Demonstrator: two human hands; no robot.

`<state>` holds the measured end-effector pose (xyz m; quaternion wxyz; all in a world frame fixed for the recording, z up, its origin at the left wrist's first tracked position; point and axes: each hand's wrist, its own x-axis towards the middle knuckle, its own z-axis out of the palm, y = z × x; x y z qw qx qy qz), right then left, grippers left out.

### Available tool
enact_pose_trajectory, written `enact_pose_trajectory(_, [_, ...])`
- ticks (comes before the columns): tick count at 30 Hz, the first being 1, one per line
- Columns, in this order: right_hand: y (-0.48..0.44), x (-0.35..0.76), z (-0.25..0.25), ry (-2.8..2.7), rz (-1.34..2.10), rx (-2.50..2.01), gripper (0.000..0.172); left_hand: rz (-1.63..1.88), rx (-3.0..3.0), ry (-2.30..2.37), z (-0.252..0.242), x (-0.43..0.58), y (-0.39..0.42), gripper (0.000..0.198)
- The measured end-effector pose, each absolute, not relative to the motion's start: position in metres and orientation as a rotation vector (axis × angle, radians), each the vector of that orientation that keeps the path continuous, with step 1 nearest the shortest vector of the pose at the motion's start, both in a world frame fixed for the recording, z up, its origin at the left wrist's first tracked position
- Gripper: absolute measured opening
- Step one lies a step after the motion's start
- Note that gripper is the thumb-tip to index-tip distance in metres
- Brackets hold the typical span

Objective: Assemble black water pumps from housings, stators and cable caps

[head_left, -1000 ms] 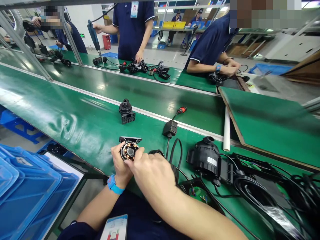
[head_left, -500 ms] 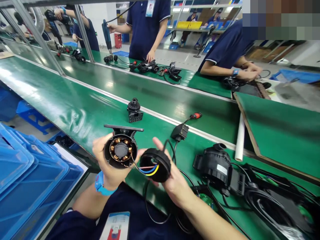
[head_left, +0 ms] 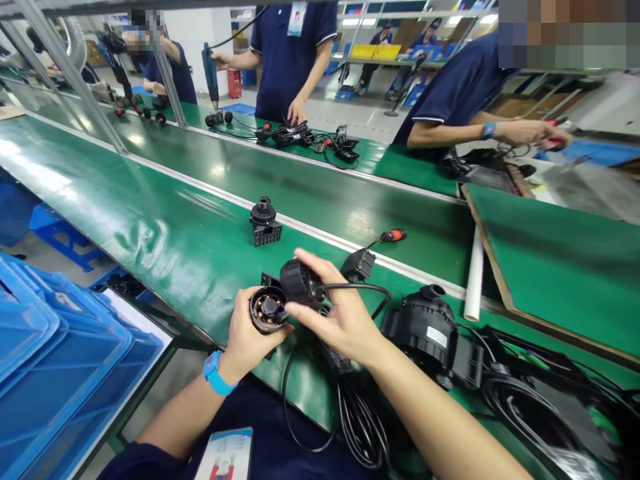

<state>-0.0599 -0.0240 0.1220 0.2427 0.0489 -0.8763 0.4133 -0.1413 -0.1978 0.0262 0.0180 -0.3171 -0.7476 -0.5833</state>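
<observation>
Bright, cool, diffuse indoor lighting. Broad glare whitens the left of the green tabletop (head_left: pixel 175 243); warm glints dot the dim interior of the motor housing (head_left: pixel 269 308). Black cables (head_left: pixel 515 410) at near right sink into shadow. Wide-angle distortion stretches the margins; blur softens the co-worker's hands (head_left: pixel 526 133) at far right, where pixel blocks (head_left: pixel 570 35) mask the corner.

Green bench (head_left: pixel 165 223) in front of me has small pump (head_left: pixel 265 222) near rail (head_left: pixel 320 233), black box (head_left: pixel 359 265) with red plug (head_left: pixel 395 235), bigger pump (head_left: pixel 423 327) to the right, cable coils (head_left: pixel 495 400) beside it, white tube (head_left: pixel 473 280) by board (head_left: pixel 565 267), cable bundle (head_left: pixel 293 135) far side.
</observation>
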Motion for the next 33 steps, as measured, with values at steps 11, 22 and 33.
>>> enact_pose_trajectory(11, [-0.054, -0.088, 0.11, -2.085, 1.342, -0.011, 0.091, -1.804, -1.236, -2.319, 0.037, -0.143, -0.204, 0.031])
enact_pose_trajectory(22, [-0.039, -0.098, 0.089, -2.281, 1.556, 0.08, 0.073, -1.65, -1.343, -2.066, 0.026, -0.148, -0.216, 0.037])
enact_pose_trajectory(33, [-0.024, -0.094, 0.09, -2.417, 1.694, 0.428, 0.076, -1.826, -1.548, -2.124, 0.037, -0.17, -0.225, 0.02])
